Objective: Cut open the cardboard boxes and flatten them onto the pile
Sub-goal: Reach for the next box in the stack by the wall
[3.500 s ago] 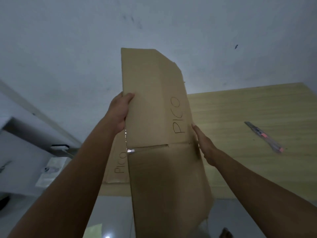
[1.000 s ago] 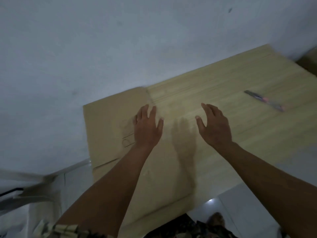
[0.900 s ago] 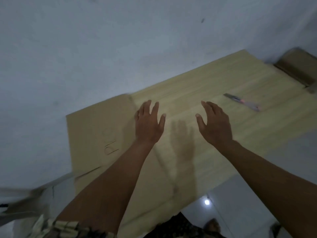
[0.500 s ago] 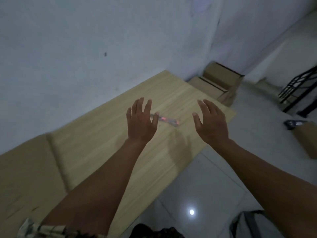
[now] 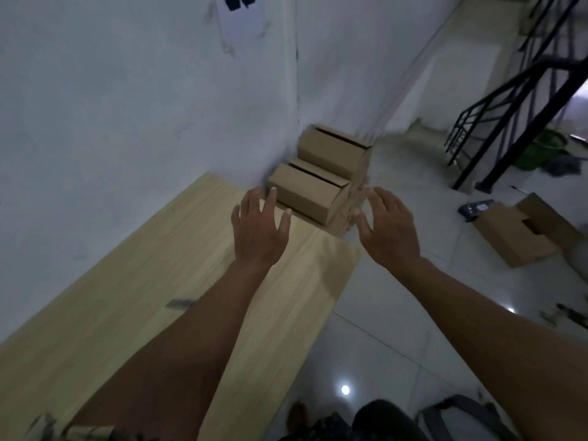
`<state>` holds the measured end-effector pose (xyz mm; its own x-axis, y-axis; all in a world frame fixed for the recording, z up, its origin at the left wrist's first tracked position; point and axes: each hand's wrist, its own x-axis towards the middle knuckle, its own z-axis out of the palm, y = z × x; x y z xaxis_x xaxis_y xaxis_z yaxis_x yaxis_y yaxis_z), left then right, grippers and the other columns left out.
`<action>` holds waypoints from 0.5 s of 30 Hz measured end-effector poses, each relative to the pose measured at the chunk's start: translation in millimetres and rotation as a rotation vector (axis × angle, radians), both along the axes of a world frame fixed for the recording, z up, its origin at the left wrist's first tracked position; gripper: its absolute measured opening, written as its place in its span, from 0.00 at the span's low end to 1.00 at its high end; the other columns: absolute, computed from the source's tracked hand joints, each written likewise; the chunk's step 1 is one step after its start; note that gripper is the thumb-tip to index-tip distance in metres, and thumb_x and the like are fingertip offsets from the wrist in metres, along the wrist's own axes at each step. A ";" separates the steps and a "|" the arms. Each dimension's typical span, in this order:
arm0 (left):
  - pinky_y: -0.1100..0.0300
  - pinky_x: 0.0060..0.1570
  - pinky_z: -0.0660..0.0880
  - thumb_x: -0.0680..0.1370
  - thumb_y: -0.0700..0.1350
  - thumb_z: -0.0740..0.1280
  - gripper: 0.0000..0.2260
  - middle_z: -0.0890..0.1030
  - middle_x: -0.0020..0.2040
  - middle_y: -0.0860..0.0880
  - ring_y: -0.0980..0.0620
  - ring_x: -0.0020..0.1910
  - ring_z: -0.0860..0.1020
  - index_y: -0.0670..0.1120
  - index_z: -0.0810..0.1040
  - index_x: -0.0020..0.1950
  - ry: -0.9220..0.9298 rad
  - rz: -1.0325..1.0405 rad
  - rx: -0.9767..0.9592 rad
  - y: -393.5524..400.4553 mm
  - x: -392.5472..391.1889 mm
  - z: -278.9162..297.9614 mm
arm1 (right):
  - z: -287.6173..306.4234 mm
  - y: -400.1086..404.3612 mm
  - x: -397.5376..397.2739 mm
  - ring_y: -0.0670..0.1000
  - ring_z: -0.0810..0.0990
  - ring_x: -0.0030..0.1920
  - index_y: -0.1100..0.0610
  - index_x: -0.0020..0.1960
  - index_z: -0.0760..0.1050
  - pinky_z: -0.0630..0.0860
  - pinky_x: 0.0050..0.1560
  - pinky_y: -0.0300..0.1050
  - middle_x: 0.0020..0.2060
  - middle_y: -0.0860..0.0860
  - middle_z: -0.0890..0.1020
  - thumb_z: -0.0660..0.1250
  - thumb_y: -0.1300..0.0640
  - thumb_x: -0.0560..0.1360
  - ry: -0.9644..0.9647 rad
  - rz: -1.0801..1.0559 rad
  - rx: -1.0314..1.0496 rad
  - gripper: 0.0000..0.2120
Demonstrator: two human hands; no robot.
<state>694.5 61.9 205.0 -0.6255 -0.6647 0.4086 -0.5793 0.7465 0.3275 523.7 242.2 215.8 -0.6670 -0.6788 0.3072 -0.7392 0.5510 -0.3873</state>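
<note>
A wooden table (image 5: 127,281) runs along the white wall (image 5: 111,106), its long side stretching away toward the room's corner. A knife (image 5: 179,303) lies on it, mostly hidden behind the left forearm. The left hand (image 5: 257,232) hovers over the table's far end, fingers straight and spread, holding nothing. Just past that end, two closed cardboard boxes sit stacked in the corner: the near box (image 5: 310,192) lies low with its long side slanting away to the right, and the far box (image 5: 334,151) sits higher behind it; their contents are not visible. The right hand (image 5: 388,229) hovers over the tiled floor (image 5: 397,313), fingers spread, empty. Farther right, another cardboard box (image 5: 515,232) lies on the floor, its flaps loose.
</note>
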 end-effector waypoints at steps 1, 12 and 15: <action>0.37 0.65 0.70 0.80 0.57 0.57 0.26 0.74 0.70 0.38 0.37 0.70 0.71 0.42 0.76 0.70 0.001 -0.014 0.005 -3.7 -17.3 -1.7 | -1.3 -2.8 -16.3 0.59 0.68 0.73 0.58 0.76 0.67 0.64 0.73 0.58 0.73 0.58 0.71 0.63 0.52 0.81 -0.015 -0.011 0.001 0.24; 0.38 0.65 0.71 0.79 0.57 0.59 0.26 0.75 0.69 0.37 0.36 0.70 0.72 0.42 0.76 0.70 -0.067 0.143 0.123 -55.1 -227.1 -48.1 | -48.6 -77.2 -240.7 0.58 0.70 0.71 0.57 0.75 0.68 0.69 0.70 0.59 0.71 0.57 0.73 0.63 0.52 0.81 -0.118 0.136 0.051 0.24; 0.36 0.66 0.70 0.79 0.55 0.62 0.25 0.74 0.70 0.37 0.36 0.71 0.71 0.42 0.76 0.70 -0.054 0.254 0.173 -50.5 -273.8 -63.1 | -56.1 -97.6 -302.5 0.59 0.72 0.69 0.58 0.74 0.69 0.70 0.67 0.57 0.69 0.58 0.74 0.63 0.53 0.81 -0.135 0.214 0.089 0.23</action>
